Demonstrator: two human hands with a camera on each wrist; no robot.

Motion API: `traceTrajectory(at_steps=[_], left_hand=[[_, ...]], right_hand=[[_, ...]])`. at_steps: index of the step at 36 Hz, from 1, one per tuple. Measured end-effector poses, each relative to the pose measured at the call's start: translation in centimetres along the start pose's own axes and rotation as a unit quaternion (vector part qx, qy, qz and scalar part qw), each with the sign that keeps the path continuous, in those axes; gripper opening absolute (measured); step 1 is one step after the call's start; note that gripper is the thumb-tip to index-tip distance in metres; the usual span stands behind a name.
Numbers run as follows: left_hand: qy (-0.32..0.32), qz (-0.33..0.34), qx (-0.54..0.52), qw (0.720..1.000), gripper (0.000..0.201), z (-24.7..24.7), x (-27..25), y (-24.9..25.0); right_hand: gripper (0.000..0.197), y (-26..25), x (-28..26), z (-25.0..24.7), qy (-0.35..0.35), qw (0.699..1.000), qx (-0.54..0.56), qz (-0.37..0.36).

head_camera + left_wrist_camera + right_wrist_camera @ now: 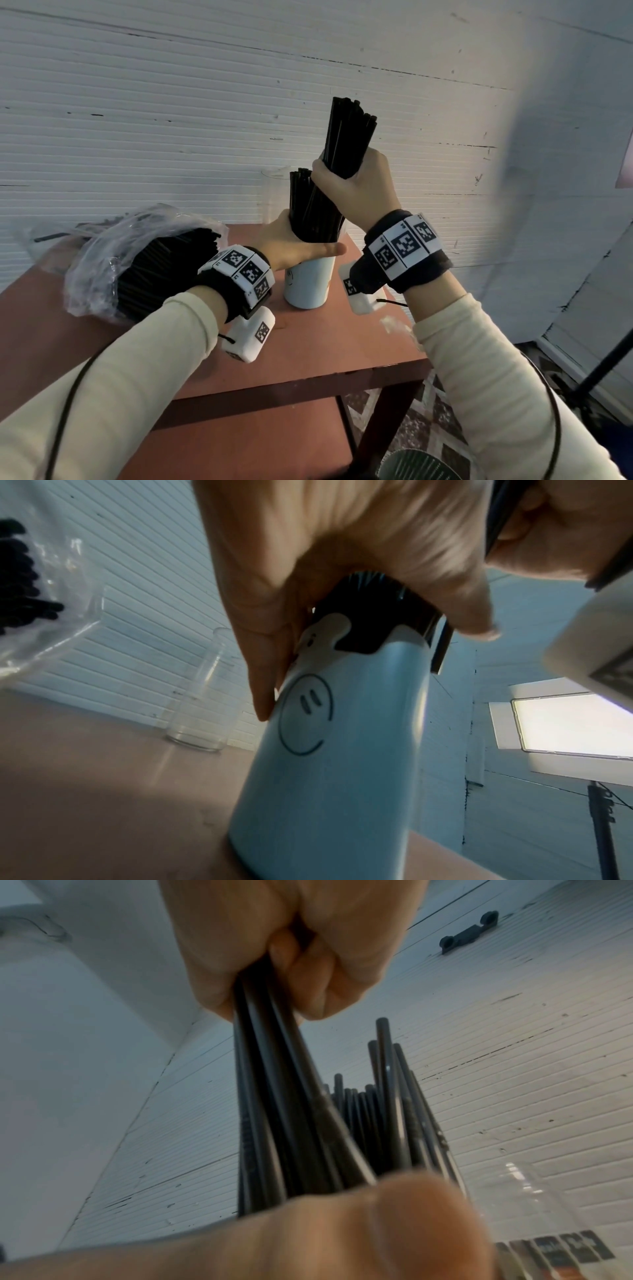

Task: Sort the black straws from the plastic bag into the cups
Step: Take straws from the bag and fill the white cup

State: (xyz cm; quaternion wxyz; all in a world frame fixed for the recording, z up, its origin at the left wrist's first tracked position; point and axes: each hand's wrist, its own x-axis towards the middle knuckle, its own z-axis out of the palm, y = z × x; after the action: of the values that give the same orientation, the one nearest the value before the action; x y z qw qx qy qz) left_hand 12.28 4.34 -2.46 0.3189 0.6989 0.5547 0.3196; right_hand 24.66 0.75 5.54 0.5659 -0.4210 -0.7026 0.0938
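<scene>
Currently the task is judged partly done: the blue cup [310,284] on the table [308,346] already holds many straws [310,205], the glass cup [270,195] behind it appears empty, and the bag [137,260] at left is still well filled. Right hand [356,192] is clenched round a bundle [349,137], raised and tilted, its lower ends at the cup mouth. Left hand [291,243] grasps the straws at the cup rim, thumb extended.
</scene>
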Motion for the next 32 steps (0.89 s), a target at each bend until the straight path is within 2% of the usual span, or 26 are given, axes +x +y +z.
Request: traceTrajectory(at_steps=[4, 9, 10, 11, 15, 20, 22, 25, 28, 30, 32], left_hand=[[-0.002, 0.004, 0.023, 1.000, 0.084, -0.2, -0.4, 0.5], [0.021, 0.005, 0.059, 0.998, 0.052, -0.2, -0.6, 0.6], [0.022, 0.003, 0.056, 0.998, 0.051, -0.2, -0.6, 0.6], [0.017, -0.001, 0.047, 0.999, 0.055, -0.2, -0.6, 0.5], [0.002, 0.000, -0.019, 1.000, 0.100, -0.3, -0.6, 0.0], [0.026, -0.013, -0.037, 0.999, 0.117, 0.1, -0.5, 0.1], [0.037, -0.015, -0.036, 0.999, 0.111, 0.1, -0.4, 0.3], [0.029, -0.013, -0.021, 0.999, 0.090, -0.2, -0.6, 0.6], [0.031, -0.004, 0.005, 0.999, 0.080, -0.5, -0.7, 0.5], [0.035, -0.003, 0.011, 0.999, 0.078, -0.6, -0.6, 0.3], [0.032, 0.007, 0.010, 0.999, 0.086, -0.7, -0.9, 0.1]], right_hand=[[0.030, -0.1, -0.1, 0.1, -0.009, 1.000, -0.001, -0.012], [0.028, -0.1, 0.0, 0.2, -0.018, 1.000, -0.006, -0.013], [0.029, -0.1, 0.1, 0.3, -0.019, 1.000, -0.009, -0.011], [0.032, -0.2, 0.1, 0.4, -0.018, 1.000, -0.014, -0.011], [0.031, -0.3, 0.1, 0.6, -0.014, 1.000, -0.021, -0.010], [0.031, -0.2, 0.0, 0.8, -0.004, 1.000, -0.022, -0.010], [0.034, -0.3, -0.1, 1.0, -0.004, 1.000, -0.022, -0.005], [0.038, -0.5, -0.3, 1.1, 0.000, 1.000, -0.015, 0.003], [0.036, -0.5, -0.5, 0.9, -0.002, 1.000, -0.005, 0.013], [0.033, -0.6, -0.6, 0.7, -0.011, 1.000, 0.006, 0.014], [0.034, -0.6, -0.7, 0.4, -0.018, 1.000, 0.004, 0.008]])
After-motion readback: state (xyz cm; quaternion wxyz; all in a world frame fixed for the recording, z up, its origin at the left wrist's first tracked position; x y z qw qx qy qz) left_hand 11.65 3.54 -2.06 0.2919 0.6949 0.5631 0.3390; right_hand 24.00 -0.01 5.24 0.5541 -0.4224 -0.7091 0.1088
